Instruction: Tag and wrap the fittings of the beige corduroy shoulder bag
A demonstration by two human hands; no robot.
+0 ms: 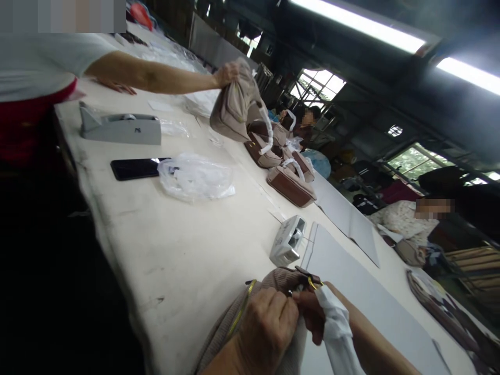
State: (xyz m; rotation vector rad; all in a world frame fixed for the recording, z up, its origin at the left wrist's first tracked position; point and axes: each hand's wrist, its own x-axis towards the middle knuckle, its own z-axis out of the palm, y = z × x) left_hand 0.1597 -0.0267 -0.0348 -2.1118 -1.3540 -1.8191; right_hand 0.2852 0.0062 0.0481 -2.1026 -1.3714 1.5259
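Note:
A taupe ribbed handbag [223,328] with a gold zipper [242,307] lies at the table's near edge, partly hidden by my hands. My left hand [269,319] is closed at the bag's upper edge, fingers curled in. Close against it, my right hand [312,311] pinches the same edge, beside a gold ring [313,283] on a dark brown tab. From that ring a handle wrapped in white [336,317] hangs across my right wrist. Something small and shiny shows between my fingertips, too small to name.
A tape dispenser [289,242] stands just beyond my hands. Farther off lie a plastic bag [197,177], a phone [135,169] and a larger grey dispenser [121,129]. A co-worker's hand [227,74] holds up another handbag [230,112] near several brown-based handbags [291,185].

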